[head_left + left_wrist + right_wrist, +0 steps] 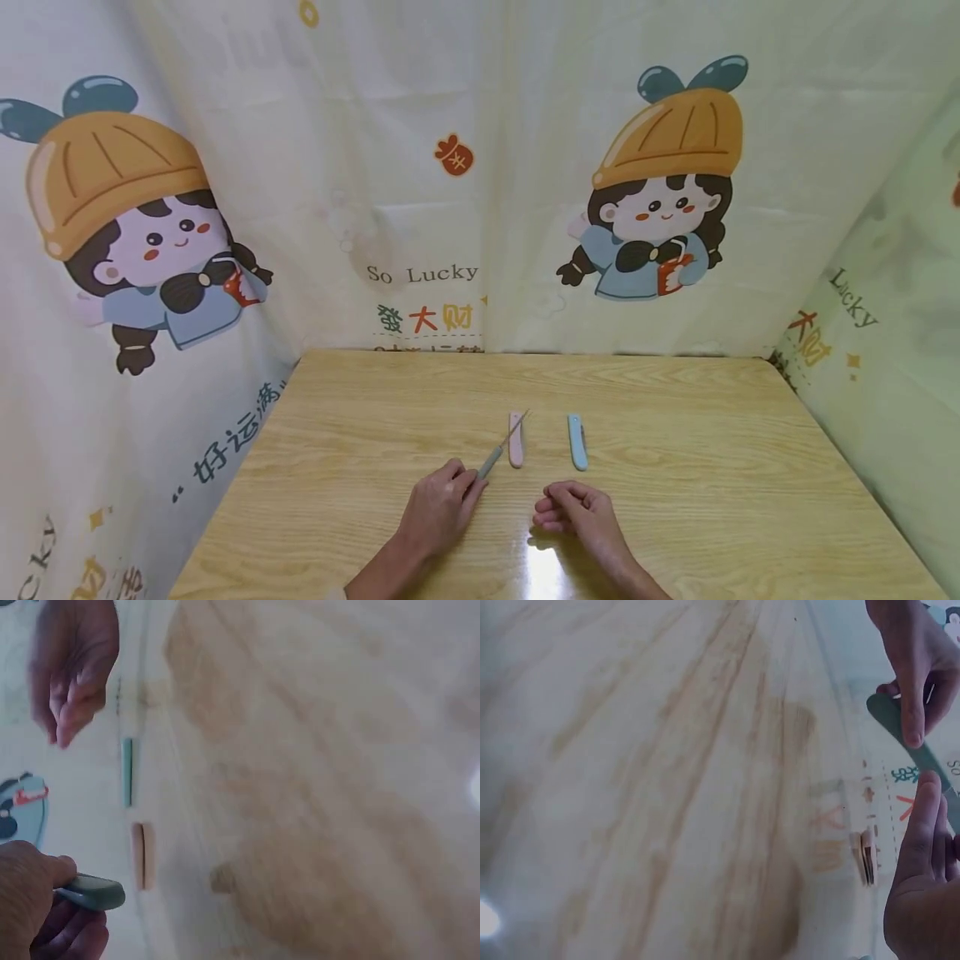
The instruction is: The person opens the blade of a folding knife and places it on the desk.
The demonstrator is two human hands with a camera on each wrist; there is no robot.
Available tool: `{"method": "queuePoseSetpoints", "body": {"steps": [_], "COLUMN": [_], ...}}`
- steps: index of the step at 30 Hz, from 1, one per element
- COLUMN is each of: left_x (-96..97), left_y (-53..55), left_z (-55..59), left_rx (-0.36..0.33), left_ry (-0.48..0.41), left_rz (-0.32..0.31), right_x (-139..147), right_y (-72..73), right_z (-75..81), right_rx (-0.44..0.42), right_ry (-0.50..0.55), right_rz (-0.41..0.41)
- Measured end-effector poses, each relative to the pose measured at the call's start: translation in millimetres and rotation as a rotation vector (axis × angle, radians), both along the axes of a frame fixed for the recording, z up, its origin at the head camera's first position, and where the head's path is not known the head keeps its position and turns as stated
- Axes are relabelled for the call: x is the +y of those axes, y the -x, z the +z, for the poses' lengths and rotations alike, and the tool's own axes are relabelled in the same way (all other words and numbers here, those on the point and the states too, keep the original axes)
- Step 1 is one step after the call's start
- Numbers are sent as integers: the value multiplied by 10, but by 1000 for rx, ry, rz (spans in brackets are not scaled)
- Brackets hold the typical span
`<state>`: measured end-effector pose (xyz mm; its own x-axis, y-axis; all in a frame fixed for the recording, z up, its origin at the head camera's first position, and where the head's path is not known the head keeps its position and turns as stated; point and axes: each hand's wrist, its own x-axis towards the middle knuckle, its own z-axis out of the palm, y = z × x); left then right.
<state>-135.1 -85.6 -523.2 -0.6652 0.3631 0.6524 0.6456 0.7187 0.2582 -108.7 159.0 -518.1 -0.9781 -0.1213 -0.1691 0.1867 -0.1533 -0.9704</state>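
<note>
Holding green-handled tool (492, 460) in left hand (441, 505); right hand (582, 511) near blue handle (577, 442)

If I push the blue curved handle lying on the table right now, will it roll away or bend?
The blue handle probably won't roll far, because it looks long, narrow and curved. It might slide easily, since the table looks smooth and shiny. It's likely stiff, as its outline looks firm and even.
</note>
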Motion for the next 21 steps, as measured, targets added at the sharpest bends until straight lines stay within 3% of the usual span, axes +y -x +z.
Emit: {"method": "queuePoseSetpoints", "body": {"steps": [2, 7, 9, 14, 21], "left_x": [-13, -61, -84, -118, -121], "left_y": [60, 294, 393, 545, 621], "left_z": [-21, -47, -69, -124, -122], "left_rx": [-122, -512, -594, -664, -703], "left_ry": [-78, -357, -422, -450, -450], "left_rz": [20, 103, 134, 175, 221], "right_x": [0, -2, -8, -26, -45], "right_y": [-9, -22, -30, -51, -68], "right_z": [1, 1, -7, -31, -26], "right_rx": [14, 32, 29, 17, 24], "right_ry": [-5, -30, -37, -18, 12], "right_rz": [32, 80, 97, 146, 177]}}
